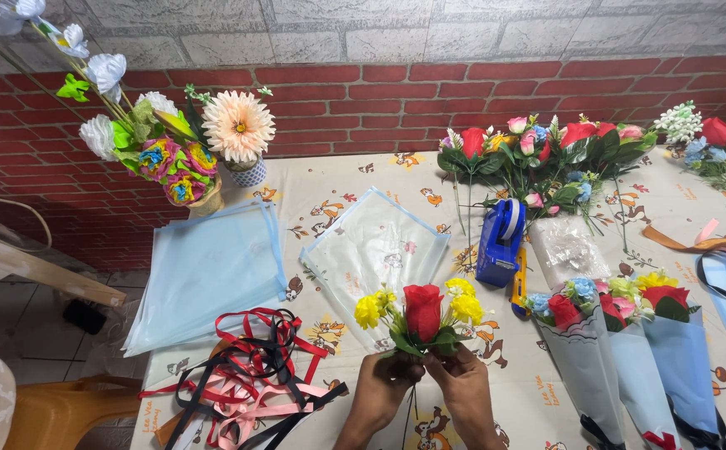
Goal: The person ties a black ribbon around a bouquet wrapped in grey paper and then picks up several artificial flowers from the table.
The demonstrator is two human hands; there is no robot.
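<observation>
Both my hands hold a small bunch of artificial flowers upright near the table's front edge. Its red rose [423, 308] stands in the middle, with yellow flowers [369, 310] on either side and green leaves below. My left hand [386, 385] grips the stems from the left. My right hand [463, 385] pinches them from the right, just under the leaves. The stems below the fingers are mostly hidden.
Clear wrapping sheets [377, 246] lie behind the bunch, light blue sheets [206, 271] to the left. Tangled red, black and pink ribbons [250, 375] lie front left. A blue tape dispenser [500, 242], loose flowers [546, 154] and wrapped bouquets [621, 333] are on the right. Flower vases [205, 146] stand back left.
</observation>
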